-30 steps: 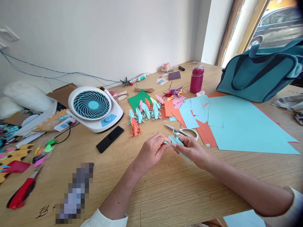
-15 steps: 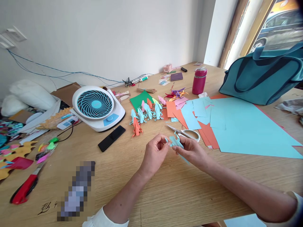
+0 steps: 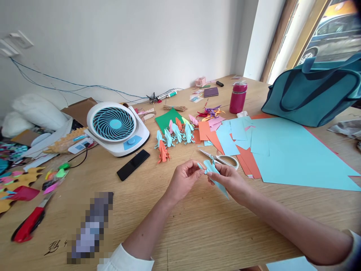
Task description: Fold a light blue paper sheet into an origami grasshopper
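Observation:
A folded light-blue paper figure [image 3: 220,186] is held between my two hands above the table. My left hand [image 3: 187,177] pinches a small end of it between thumb and fingertips. Around its body my right hand [image 3: 229,180] is closed, the thumb lying across the paper and some fingers hidden behind it. White-handled scissors [image 3: 231,161] lie just beyond my right hand, blades toward the left. Farther off, several finished folded paper figures stand in a cluster, among them an orange one [image 3: 163,152] and a light-blue one [image 3: 177,134].
Sheets of light-blue paper [image 3: 293,150] and orange paper [image 3: 249,163] spread to the right, below a teal bag [image 3: 307,98]. A magenta bottle [image 3: 238,98] stands behind. Leftward are a phone [image 3: 133,165], a white fan [image 3: 118,126] and a red-handled knife [image 3: 29,226].
The light-blue figure has turned in my right hand, so a longer flat part now points down and right. My left hand has shifted slightly right, still pinching its end.

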{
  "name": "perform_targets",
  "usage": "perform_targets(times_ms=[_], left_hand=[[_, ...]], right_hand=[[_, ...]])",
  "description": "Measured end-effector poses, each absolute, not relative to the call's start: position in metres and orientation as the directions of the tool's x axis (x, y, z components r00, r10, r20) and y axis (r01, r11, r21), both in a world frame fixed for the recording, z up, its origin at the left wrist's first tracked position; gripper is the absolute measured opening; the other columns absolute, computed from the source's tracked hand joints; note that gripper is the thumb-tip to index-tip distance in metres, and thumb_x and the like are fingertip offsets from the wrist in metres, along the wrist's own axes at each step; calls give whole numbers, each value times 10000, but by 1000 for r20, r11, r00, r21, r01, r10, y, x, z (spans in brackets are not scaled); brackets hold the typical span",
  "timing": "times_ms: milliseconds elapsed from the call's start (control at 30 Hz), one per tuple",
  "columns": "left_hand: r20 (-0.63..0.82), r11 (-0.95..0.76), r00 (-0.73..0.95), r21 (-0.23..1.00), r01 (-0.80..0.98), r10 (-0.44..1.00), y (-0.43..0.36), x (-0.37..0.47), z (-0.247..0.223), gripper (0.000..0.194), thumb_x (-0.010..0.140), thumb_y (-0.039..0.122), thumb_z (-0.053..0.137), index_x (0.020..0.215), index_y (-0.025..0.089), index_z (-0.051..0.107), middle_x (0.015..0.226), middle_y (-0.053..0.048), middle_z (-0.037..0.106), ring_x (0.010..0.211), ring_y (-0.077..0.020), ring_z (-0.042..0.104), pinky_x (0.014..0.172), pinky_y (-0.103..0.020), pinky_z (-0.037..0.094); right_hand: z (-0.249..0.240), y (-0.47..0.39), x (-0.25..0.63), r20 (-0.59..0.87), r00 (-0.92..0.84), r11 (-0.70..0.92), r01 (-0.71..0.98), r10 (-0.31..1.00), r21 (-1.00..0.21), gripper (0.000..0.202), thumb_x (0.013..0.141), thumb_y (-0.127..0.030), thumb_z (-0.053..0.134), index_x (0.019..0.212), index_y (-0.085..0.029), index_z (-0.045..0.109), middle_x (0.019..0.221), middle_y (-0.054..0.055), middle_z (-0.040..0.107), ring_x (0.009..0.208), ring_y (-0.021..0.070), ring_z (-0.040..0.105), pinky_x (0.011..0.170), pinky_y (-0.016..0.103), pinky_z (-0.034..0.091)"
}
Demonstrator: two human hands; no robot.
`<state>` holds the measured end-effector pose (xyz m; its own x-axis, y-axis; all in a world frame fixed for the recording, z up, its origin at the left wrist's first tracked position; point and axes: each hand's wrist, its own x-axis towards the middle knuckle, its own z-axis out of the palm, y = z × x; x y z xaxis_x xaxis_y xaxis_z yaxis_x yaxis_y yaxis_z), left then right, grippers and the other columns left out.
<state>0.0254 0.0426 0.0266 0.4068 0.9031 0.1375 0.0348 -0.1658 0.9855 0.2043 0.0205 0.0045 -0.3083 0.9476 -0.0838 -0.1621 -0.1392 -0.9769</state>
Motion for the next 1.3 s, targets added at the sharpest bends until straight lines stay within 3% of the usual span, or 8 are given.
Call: perform_targets(times_ms=[133, 300, 433, 533, 700, 833, 1067, 1300], left_hand=[[281, -370, 461, 922, 115, 842, 48, 19, 26, 122, 863, 276, 699, 870, 157, 674, 855, -40, 678, 796, -150, 637, 761, -266, 505], [527, -751, 582, 612, 246, 620, 47, 10, 36, 110, 944, 222, 592, 922, 183, 692, 915, -65, 696, 867, -160, 653, 784, -284, 506], [535, -894, 716, 277, 353, 449, 43, 5, 48, 149, 968, 145, 519, 982, 189, 661, 941, -54, 708, 899, -160, 645, 799, -298, 464], [461, -893, 768, 166, 417, 445, 40, 8, 51, 170, 968, 122, 474, 963, 181, 633, 922, -58, 689, 882, -175, 627, 771, -308, 448], [449, -749, 616, 523, 406, 647, 38, 15, 46, 119, 939, 149, 521, 866, 175, 612, 850, -46, 615, 807, -163, 579, 698, -266, 455], [310, -553, 550, 753, 355, 776, 39, 17, 43, 99, 913, 179, 582, 853, 165, 659, 843, -38, 616, 791, -145, 583, 694, -242, 465], [104, -206, 337, 936, 285, 936, 33, 27, 31, 112, 854, 249, 636, 799, 152, 646, 731, 1, 607, 662, -110, 539, 622, -214, 423], [45, -71, 249, 993, 96, 967, 29, 37, 23, 135, 804, 253, 680, 810, 156, 586, 766, 21, 587, 669, -84, 535, 638, -198, 422]], right_hand=[[0, 22, 205, -120, -351, -213, -240, 929, -947, 335, 758, -504, 743, 766, -193, 622, 713, -8, 568, 676, 138, 476, 680, 297, 364], [1, 20, 205, -177, -378, -280, -236, 909, -930, 337, 719, -487, 768, 738, -187, 615, 707, -1, 553, 671, 140, 464, 683, 306, 373], [-2, 20, 205, -91, -398, -159, -142, 913, -977, 332, 782, -503, 710, 781, -188, 604, 714, -12, 523, 659, 135, 428, 660, 300, 348], [-3, 21, 205, -40, -375, -72, -73, 926, -995, 338, 816, -517, 675, 774, -197, 573, 710, -21, 488, 660, 136, 413, 627, 288, 327], [3, 21, 205, 19, -309, 18, -6, 951, -1000, 374, 815, -543, 658, 724, -210, 515, 679, -33, 427, 633, 133, 354, 571, 278, 270], [5, 20, 207, 17, -331, 33, 45, 943, -998, 351, 838, -517, 632, 723, -209, 508, 683, -34, 393, 627, 132, 322, 559, 282, 251], [1, 20, 207, 92, -282, 133, 130, 955, -983, 305, 866, -471, 620, 746, -215, 505, 690, -32, 360, 643, 142, 324, 568, 284, 269], [2, 17, 204, 151, -218, 191, 176, 964, -966, 323, 866, -450, 636, 724, -218, 463, 705, -21, 400, 670, 149, 358, 586, 286, 298]])
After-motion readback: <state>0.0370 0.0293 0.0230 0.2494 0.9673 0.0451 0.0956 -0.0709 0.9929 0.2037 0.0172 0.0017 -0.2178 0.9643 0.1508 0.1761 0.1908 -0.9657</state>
